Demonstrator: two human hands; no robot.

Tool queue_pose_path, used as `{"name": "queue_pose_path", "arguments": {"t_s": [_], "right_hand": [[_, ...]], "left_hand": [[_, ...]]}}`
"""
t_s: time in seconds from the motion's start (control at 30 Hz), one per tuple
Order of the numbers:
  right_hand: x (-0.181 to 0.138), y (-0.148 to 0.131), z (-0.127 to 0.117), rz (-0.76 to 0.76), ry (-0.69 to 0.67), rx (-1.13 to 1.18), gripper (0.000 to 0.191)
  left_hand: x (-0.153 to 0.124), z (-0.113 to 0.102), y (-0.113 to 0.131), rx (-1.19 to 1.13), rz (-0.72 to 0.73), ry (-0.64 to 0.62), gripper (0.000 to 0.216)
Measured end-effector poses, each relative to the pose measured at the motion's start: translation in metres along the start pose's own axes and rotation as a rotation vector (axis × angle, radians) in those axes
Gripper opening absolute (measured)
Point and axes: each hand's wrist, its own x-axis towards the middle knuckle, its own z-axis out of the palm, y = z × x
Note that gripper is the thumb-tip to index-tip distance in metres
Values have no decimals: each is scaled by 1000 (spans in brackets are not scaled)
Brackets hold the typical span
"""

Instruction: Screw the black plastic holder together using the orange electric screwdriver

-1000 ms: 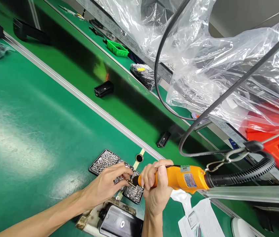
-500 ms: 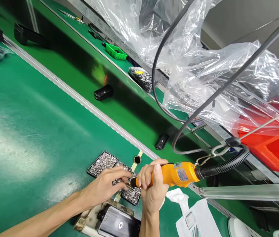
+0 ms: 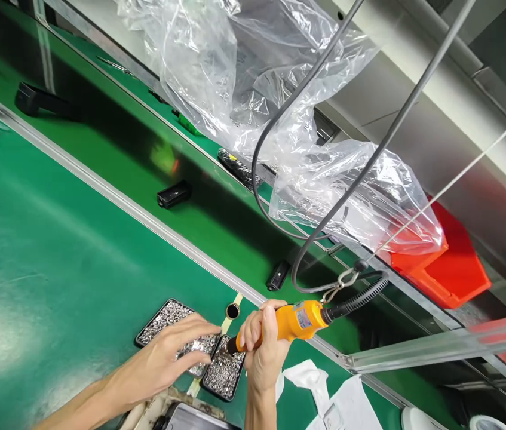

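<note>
My right hand (image 3: 262, 345) is wrapped around an orange electric screwdriver (image 3: 295, 322), held tilted with its dark nose over a black tray of small metal screws (image 3: 223, 376). A cable and metal clips hang from its rear end. My left hand (image 3: 174, 352) is open over the neighbouring screw trays, its thumb and fingers apart, a short way left of the screwdriver nose. A larger tray of metal pieces (image 3: 163, 319) lies just beyond that hand. Near my wrists, a black and grey device (image 3: 194, 418) sits in a worn, pale fixture (image 3: 169, 395), partly cut off by the bottom edge.
A round dark disc (image 3: 232, 310) sits on a yellowish strip beside the trays. White cloth or paper (image 3: 309, 379) lies to the right. Behind the metal rail are small black devices (image 3: 174, 194). Clear plastic bags (image 3: 253, 77) and a red bin (image 3: 450, 269) stand above.
My left fingers have come away from the screwdriver's nose and spread apart to its left. The camera view has shifted, showing less of the device in the fixture.
</note>
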Motion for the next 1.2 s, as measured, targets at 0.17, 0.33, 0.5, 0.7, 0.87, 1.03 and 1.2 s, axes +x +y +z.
{"name": "queue_pose_path", "arguments": {"t_s": [0.17,0.33,0.5,0.7,0.87,1.03,1.2], "right_hand": [[37,9,-4,-100,75,-61,56],[73,34,-8,-165,131,-90,59],[83,60,-12,-125,112,-127,61],[83,73,-13,-98,106,-161,62],[84,76,-13,-87,107,-153,60],[83,69,-14,-110,111,-136,57],[82,62,-17,-125,117,-124,55]], "left_hand": [[-30,-7,-1,78,303,114,27],[-40,-12,26,126,450,38,55],[-37,-14,33,139,451,-17,58],[-36,-14,38,172,466,-23,59],[-32,-18,45,213,481,8,47],[-31,-19,44,166,482,23,44],[-30,-15,37,161,452,-70,47]]}}
